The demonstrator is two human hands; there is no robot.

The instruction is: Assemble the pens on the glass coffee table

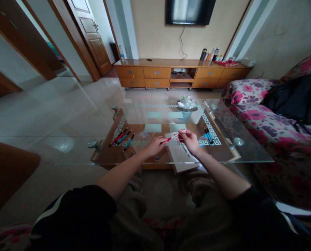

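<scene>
Above the glass tabletop my left hand (pixel 155 145) is closed around a red pen (pixel 169 139), whose tip end points up and right. From it a thin pale stick, which looks like a pen refill (pixel 174 136), runs to my right hand (pixel 190 140), pinched on its far end. Whether the refill is inside the pen or only touching it is too small to tell. Left of my hands lie a red pen (pixel 118 137) and blue and black pens (pixel 129 142). Right of them lies a bunch of blue and black pens (pixel 209 136).
The glass table (pixel 249 153) has a shelf below, with a white box (pixel 180 160) under my right hand. Toward the far edge is a basket (pixel 186 114) with plastic wrappings. A flowered sofa (pixel 260 111) stands right; a wooden cabinet (pixel 157 72) stands beyond.
</scene>
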